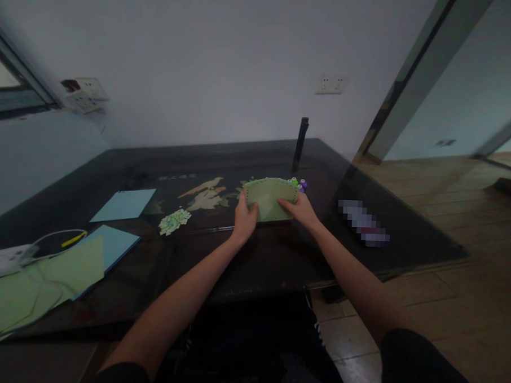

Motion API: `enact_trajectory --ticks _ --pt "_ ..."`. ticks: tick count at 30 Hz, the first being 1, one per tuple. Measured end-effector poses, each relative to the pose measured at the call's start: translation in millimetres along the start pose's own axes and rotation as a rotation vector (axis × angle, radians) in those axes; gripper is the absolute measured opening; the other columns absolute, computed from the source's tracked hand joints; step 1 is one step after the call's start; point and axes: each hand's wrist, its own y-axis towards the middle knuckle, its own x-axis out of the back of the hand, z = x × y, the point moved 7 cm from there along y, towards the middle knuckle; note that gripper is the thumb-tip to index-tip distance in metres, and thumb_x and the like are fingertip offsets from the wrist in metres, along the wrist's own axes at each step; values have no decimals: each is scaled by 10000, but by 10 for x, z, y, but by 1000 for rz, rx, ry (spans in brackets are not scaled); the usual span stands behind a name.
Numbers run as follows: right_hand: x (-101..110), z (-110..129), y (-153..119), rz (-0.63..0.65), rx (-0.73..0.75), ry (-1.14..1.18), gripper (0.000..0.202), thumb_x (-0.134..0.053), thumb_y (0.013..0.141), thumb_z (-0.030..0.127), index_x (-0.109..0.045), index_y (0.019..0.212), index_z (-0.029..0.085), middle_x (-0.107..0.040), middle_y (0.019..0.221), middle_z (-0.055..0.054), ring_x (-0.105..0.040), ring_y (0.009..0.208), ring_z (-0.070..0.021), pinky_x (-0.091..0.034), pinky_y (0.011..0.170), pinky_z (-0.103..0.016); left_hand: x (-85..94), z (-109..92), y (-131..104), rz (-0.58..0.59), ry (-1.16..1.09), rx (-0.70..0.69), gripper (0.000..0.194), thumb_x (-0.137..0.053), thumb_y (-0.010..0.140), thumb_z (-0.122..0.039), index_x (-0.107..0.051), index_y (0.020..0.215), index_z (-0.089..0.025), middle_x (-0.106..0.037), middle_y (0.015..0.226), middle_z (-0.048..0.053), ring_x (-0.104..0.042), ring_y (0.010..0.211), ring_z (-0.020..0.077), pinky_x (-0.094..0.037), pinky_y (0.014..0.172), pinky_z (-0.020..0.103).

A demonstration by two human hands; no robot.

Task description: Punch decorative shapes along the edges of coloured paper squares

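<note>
Between my two hands I hold a pale green piece (270,199) that looks like felt or thick paper, with a curved top and a row of small holes or stitches along its edge. My left hand (245,218) grips its left side, thumb lying on the front face. On the right side, my right hand (302,210) pinches it the same way, with the fingers hidden behind. Just behind its upper right corner sit small green and purple round things (299,184), partly covered. A heap of small pale green and white bits (174,221) lies left of my hands.
Light blue sheets (125,204) and large green sheets (74,265) lie on the left of the dark table (244,259), with a yellow-marked cable (73,240). A black upright stick (300,144) stands at the back. A blurred-out object (363,223) lies at the right.
</note>
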Motion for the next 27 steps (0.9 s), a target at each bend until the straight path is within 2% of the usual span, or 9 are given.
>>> enact_trajectory --ticks 5,9,16,20,24,27 --pt "0 39 1 3 24 -33 396 -646 698 380 -632 1021 152 -676 1012 -111 -627 924 -275 -499 857 -462 3 34 8 3 4 19 401 -497 790 -167 -423 1181 -216 -572 1151 76 -541 1099 218 -403 995 405" --pt "52 84 10 -46 67 -68 401 -654 691 368 -617 1028 155 -662 1046 -110 -613 961 -266 -476 891 -446 17 45 32 3 -7 41 379 -501 779 -156 -430 1146 -217 -576 1133 70 -546 1085 214 -411 988 405" --pt "86 88 54 -27 71 69 375 -647 681 319 -583 1026 185 -663 1034 -93 -632 937 -250 -506 834 -416 137 33 139 -33 -51 111 371 -515 714 -106 -438 1069 -182 -586 1069 74 -569 1025 209 -442 943 385" --pt "-42 86 74 32 19 75 384 -651 655 263 -581 1024 181 -679 985 -80 -647 891 -239 -517 818 -422 318 80 136 8 -46 181 412 -542 679 -97 -430 1068 -176 -588 1061 76 -576 1004 221 -449 928 413" --pt "-343 94 50 122 -58 136 512 -640 636 173 -530 1136 183 -681 967 -71 -655 850 -235 -527 807 -439 624 185 63 115 -40 257 511 -592 647 -120 -429 1129 -160 -586 1099 95 -577 1019 243 -449 925 441" --pt "-586 81 7 141 -130 182 633 -633 628 121 -462 1236 172 -676 921 -76 -652 827 -246 -537 774 -440 870 298 -22 244 -32 343 554 -622 653 -189 -442 1176 -151 -613 1060 105 -614 923 241 -495 840 425"
